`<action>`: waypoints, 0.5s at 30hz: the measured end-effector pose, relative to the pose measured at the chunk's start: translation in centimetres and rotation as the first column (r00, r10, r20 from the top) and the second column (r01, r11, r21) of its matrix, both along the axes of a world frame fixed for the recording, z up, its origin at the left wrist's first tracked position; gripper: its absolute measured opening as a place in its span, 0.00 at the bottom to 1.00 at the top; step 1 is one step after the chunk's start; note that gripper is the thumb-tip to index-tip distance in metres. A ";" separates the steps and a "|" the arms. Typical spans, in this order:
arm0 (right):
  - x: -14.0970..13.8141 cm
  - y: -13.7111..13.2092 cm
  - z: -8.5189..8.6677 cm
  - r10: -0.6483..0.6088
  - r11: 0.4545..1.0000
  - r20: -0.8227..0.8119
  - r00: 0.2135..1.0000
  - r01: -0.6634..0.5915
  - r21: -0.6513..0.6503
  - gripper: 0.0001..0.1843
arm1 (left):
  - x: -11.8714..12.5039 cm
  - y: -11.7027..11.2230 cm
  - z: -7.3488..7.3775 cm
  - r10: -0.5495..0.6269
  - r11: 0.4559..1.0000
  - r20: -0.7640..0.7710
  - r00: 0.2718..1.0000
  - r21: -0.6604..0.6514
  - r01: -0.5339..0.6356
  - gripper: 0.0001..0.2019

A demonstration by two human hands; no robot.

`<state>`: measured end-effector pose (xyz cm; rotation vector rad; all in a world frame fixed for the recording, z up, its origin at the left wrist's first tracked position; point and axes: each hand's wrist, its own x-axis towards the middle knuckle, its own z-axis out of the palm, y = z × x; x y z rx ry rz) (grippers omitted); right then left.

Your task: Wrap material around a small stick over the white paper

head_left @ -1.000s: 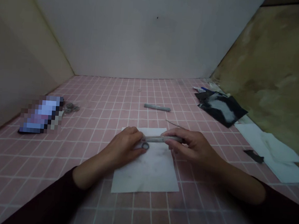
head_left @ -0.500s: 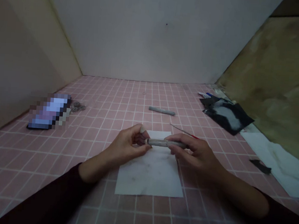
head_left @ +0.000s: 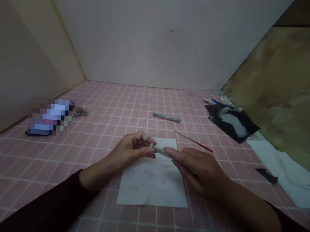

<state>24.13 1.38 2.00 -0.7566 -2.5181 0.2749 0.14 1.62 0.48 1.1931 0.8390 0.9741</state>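
Note:
My left hand [head_left: 132, 152] and my right hand [head_left: 197, 167] meet over a white sheet of paper [head_left: 152, 178] on the pink tiled surface. Between them they hold a short grey rod [head_left: 160, 151]. The left fingers pinch its left end; whether the small ring seen earlier is there I cannot tell. The right fingers are closed along the rod's right part and hide most of it.
A second grey rod [head_left: 166, 117] lies further back. A thin red-handled needle tool [head_left: 194, 141] lies right of the paper. A black bag [head_left: 231, 119], white papers [head_left: 285, 169] and a small black piece [head_left: 267, 175] sit at right; a blurred flat object [head_left: 50, 116] and small rings [head_left: 80, 112] at left.
The rod has turned from lying level to pointing away at a slant, with more of it hidden under my right hand. The small ring seen by my left fingers is no longer visible.

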 end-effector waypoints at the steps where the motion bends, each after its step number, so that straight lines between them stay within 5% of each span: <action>1: 0.0 -0.1 0.0 -0.015 0.999 0.031 0.999 0.013 0.033 0.21 | 0.0 0.0 0.0 -0.007 1.000 -0.008 1.000 -0.002 0.007 0.09; 10: -0.3 -0.7 0.4 0.072 0.969 -0.119 0.990 -0.098 -0.228 0.21 | 0.4 -0.1 -0.5 -0.007 1.000 -0.049 0.999 -0.017 0.006 0.10; 15: -0.3 -0.3 0.8 -0.045 0.845 -0.254 0.966 -0.099 -0.526 0.17 | 0.5 -0.3 -0.8 0.023 0.994 -0.152 0.988 0.109 -0.006 0.11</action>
